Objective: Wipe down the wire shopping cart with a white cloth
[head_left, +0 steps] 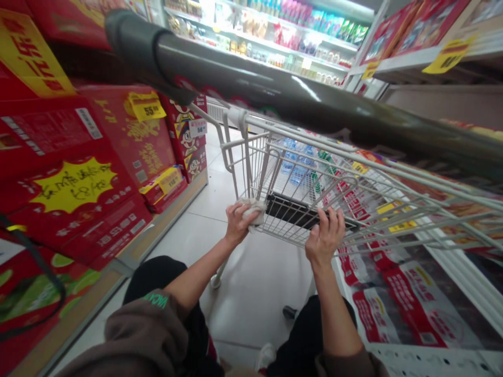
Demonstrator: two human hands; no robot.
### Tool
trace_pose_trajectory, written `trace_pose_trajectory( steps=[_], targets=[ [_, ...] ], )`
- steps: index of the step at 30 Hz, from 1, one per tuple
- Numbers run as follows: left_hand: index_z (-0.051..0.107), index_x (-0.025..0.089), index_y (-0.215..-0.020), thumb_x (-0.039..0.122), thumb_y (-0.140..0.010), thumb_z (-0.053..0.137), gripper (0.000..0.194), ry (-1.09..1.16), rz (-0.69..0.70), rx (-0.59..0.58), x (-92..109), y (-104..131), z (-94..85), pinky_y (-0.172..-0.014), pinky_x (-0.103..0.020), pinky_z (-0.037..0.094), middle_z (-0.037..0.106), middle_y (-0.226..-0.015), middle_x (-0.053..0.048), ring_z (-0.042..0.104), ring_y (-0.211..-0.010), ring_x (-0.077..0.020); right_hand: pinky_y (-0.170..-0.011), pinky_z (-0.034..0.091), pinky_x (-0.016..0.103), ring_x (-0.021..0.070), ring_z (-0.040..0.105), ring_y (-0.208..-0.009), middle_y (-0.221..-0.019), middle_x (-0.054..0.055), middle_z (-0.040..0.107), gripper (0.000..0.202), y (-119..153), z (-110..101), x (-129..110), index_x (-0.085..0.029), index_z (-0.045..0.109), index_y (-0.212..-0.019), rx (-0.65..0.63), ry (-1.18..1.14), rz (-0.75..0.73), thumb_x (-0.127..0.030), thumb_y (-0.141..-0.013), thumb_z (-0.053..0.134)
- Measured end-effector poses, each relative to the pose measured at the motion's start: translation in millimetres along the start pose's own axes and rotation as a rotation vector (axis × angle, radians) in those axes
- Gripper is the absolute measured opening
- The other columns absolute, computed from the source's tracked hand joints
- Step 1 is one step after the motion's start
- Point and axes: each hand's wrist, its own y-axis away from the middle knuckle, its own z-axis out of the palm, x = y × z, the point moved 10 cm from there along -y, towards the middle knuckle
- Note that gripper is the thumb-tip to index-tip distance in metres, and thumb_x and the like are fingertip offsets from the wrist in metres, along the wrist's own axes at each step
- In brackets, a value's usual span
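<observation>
A shopping cart (275, 141) with a pale wire basket stands right in front of me, its dark handlebar (255, 78) crossing the upper part of the view. My left hand (238, 222) is closed around a crumpled whitish cloth (253, 212), pressed to the lower left corner of the basket's near side. The fingers of my right hand (325, 236) curl over the wires at the right end of a black panel (291, 210) fixed low on that side. Part of the panel is hidden behind the wires and these fingers.
Stacked red gift boxes (133, 136) line the left side on a low ledge. Shelves with red-and-white packages (416, 303) run along the right. Blue-tinted bottles (301, 162) show through the basket wires. A lit display shelf (267, 36) stands at the back, beyond the tiled floor (212, 204).
</observation>
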Motion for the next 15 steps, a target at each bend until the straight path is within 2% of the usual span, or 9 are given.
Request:
trace_pose_trajectory(
  steps=[3, 6, 8, 11, 15],
  targets=[
    [0.073, 0.033, -0.103, 0.033, -0.094, 0.072, 0.009, 0.046, -0.099, 0.264, -8.4, -54.3, -40.8, -0.115, -0.049, 0.035, 0.057, -0.119, -0.007, 0.039, -0.132, -0.0280, -0.115, 0.041, 0.062, 0.0373, 0.041, -0.150, -0.146, 0.017, 0.058, 0.048, 1.5, -0.3, 3.1, -0.020, 0.058, -0.142, -0.009, -0.025, 0.035, -0.029, -0.099, 0.039],
    [0.069, 0.027, -0.100, 0.039, -0.090, 0.077, 0.017, 0.087, -0.234, 0.418, -21.8, -103.7, -75.0, -0.121, -0.057, 0.026, 0.051, -0.127, -0.010, 0.032, -0.139, -0.0321, -0.116, 0.040, 0.063, 0.0378, 0.040, -0.150, -0.146, 0.018, 0.058, 0.048, 2.5, -2.2, 2.8, -0.019, 0.058, -0.142, -0.015, -0.034, 0.038, -0.029, -0.099, 0.039],
    [0.068, 0.025, -0.105, 0.039, -0.089, 0.077, 0.023, 0.074, -0.289, 0.492, -25.0, -124.2, -93.5, -0.122, -0.060, 0.024, 0.048, -0.132, -0.012, 0.033, -0.139, -0.0331, -0.116, 0.040, 0.063, 0.0379, 0.040, -0.150, -0.146, 0.017, 0.058, 0.047, 3.0, -3.5, 2.8, -0.020, 0.058, -0.142, -0.014, -0.036, 0.039, -0.029, -0.099, 0.039],
    [0.070, 0.027, -0.110, 0.040, -0.089, 0.077, 0.026, 0.041, -0.249, 0.472, -13.7, -132.0, -102.1, -0.119, -0.057, 0.029, 0.051, -0.129, -0.012, 0.038, -0.134, -0.0329, -0.115, 0.040, 0.062, 0.0380, 0.039, -0.151, -0.147, 0.017, 0.058, 0.048, 3.9, -3.3, 3.5, -0.020, 0.057, -0.142, -0.026, -0.032, 0.053, -0.028, -0.098, 0.041],
    [0.073, 0.032, -0.114, 0.040, -0.091, 0.073, 0.024, 0.055, -0.088, 0.262, 8.3, -112.9, -83.9, -0.111, -0.049, 0.039, 0.056, -0.122, -0.010, 0.043, -0.127, -0.0315, -0.113, 0.040, 0.059, 0.0377, 0.038, -0.152, -0.149, 0.016, 0.057, 0.048, 5.1, -0.4, 4.3, -0.021, 0.056, -0.144, -0.060, -0.021, 0.061, -0.026, -0.097, 0.042]
  ],
)
